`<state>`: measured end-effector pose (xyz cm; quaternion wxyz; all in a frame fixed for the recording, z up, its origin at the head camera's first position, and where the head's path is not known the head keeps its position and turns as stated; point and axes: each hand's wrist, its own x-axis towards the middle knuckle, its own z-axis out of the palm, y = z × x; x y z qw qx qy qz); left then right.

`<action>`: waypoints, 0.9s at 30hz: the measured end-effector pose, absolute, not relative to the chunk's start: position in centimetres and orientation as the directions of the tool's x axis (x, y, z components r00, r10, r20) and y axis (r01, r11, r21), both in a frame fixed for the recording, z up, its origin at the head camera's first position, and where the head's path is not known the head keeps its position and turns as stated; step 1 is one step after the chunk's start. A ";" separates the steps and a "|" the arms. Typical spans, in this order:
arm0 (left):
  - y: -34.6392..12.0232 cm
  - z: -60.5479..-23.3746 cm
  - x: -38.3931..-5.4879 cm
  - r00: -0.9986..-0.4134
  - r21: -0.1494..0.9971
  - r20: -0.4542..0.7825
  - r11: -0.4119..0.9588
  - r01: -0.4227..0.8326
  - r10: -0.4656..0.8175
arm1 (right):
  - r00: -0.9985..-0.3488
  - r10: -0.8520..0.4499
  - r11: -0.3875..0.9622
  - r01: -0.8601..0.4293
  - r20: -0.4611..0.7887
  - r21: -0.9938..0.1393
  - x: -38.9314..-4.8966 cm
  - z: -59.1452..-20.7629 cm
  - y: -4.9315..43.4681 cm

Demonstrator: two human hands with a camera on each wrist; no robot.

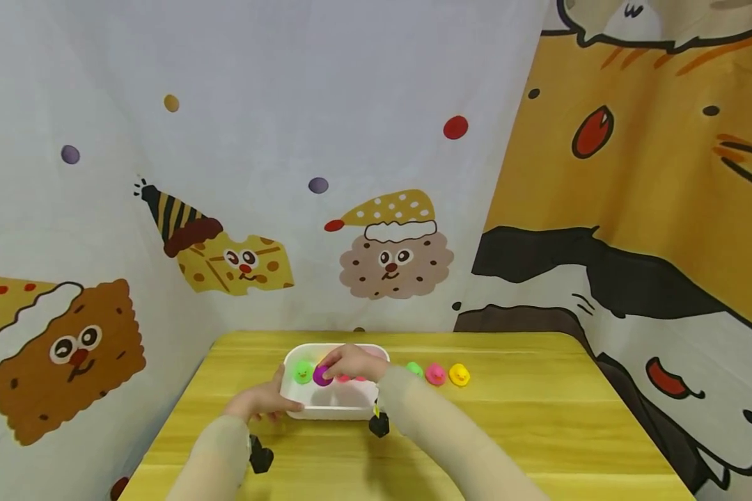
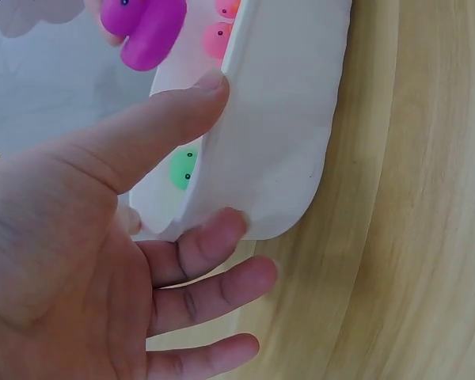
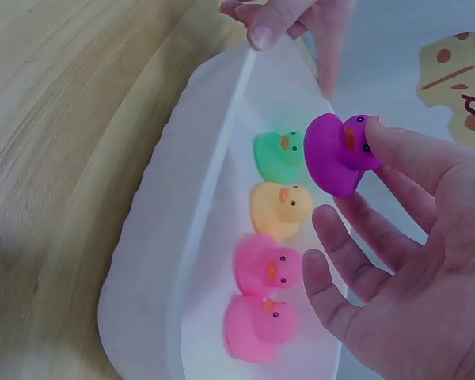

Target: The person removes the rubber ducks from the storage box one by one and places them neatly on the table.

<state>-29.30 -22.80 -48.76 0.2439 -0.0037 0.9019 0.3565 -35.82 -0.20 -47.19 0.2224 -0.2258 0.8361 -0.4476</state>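
A purple rubber duck [image 3: 336,154] is pinched between the thumb and fingers of my right hand [image 1: 354,363], above the white plastic tray [image 1: 326,412]. Inside the tray, the right wrist view shows a green duck [image 3: 277,158], a pale orange duck [image 3: 281,210] and two pink ducks, one [image 3: 267,265] behind the other [image 3: 257,328]. My left hand [image 1: 263,400] holds the tray's left end. Its thumb lies over the near rim, and the other fingers are around the outside of the corner [image 2: 214,190].
Right of the tray, a green duck [image 1: 415,369], a pink duck [image 1: 436,374] and a yellow duck [image 1: 459,375] stand in a row; my right sleeve partly covers the green one. The wooden table [image 1: 539,417] ends at a cartoon-printed curtain [image 1: 382,83].
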 end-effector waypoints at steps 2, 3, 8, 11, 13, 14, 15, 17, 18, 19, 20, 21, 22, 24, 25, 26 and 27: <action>-22.8 -48.8 -29.3 -0.880 0.638 -0.447 0.746 -0.190 0.158 | -0.800 -0.576 0.505 -0.188 -0.167 -0.842 -35.9 -47.1 0.0; -22.8 -48.8 -29.3 -0.881 0.637 -0.447 0.747 -0.192 0.155 | -0.801 -0.574 0.511 -0.188 -0.170 -0.839 -35.9 -47.0 0.1; -22.7 -48.8 -29.2 -0.879 0.632 -0.450 0.751 -0.191 0.155 | -0.807 -0.561 0.537 -0.186 -0.184 -0.823 -35.9 -46.8 0.7; -22.8 -48.7 -29.1 -0.881 0.633 -0.446 0.752 -0.186 0.158 | -0.807 -0.559 0.533 -0.175 -0.190 -0.828 -35.8 -46.4 1.1; -22.9 -48.8 -29.1 -0.882 0.635 -0.444 0.750 -0.186 0.157 | -0.808 -0.558 0.525 -0.168 -0.189 -0.834 -35.8 -46.3 1.2; -22.9 -48.8 -29.0 -0.883 0.637 -0.442 0.748 -0.186 0.157 | -0.808 -0.559 0.518 -0.166 -0.186 -0.839 -35.8 -46.3 1.2; -22.9 -48.8 -29.0 -0.884 0.637 -0.440 0.748 -0.184 0.157 | -0.807 -0.561 0.511 -0.163 -0.184 -0.844 -35.8 -46.2 1.3; -23.0 -48.7 -28.9 -0.884 0.637 -0.441 0.748 -0.187 0.156 | -0.806 -0.565 0.501 -0.164 -0.178 -0.850 -35.7 -46.2 1.3; -23.0 -48.7 -28.9 -0.883 0.637 -0.442 0.748 -0.187 0.155 | -0.807 -0.565 0.501 -0.166 -0.175 -0.849 -35.8 -46.2 1.4; -23.0 -48.7 -28.9 -0.883 0.638 -0.443 0.747 -0.188 0.155 | -0.807 -0.564 0.503 -0.168 -0.175 -0.848 -35.8 -46.1 1.5; -23.0 -48.7 -28.9 -0.884 0.637 -0.441 0.748 -0.185 0.157 | -0.808 -0.563 0.505 -0.168 -0.175 -0.847 -35.8 -46.1 1.6; -23.0 -48.6 -28.9 -0.884 0.636 -0.441 0.749 -0.184 0.157 | -0.809 -0.561 0.510 -0.171 -0.176 -0.843 -35.9 -46.1 1.7; -23.0 -48.6 -28.9 -0.884 0.636 -0.439 0.750 -0.183 0.157 | -0.811 -0.558 0.516 -0.177 -0.173 -0.838 -35.9 -46.1 1.8; -23.0 -48.6 -28.9 -0.886 0.635 -0.437 0.751 -0.180 0.157 | -0.816 -0.554 0.522 -0.185 -0.166 -0.832 -36.1 -46.0 2.0; -23.0 -48.6 -28.9 -0.886 0.634 -0.437 0.753 -0.178 0.157 | -0.819 -0.551 0.522 -0.189 -0.159 -0.832 -36.1 -45.9 2.1; -23.0 -48.5 -28.9 -0.885 0.632 -0.437 0.755 -0.176 0.159 | -0.821 -0.549 0.523 -0.194 -0.154 -0.830 -36.2 -45.9 2.2; -23.0 -48.5 -28.9 -0.885 0.631 -0.437 0.756 -0.175 0.160 | -0.824 -0.547 0.523 -0.198 -0.149 -0.829 -36.2 -45.8 2.3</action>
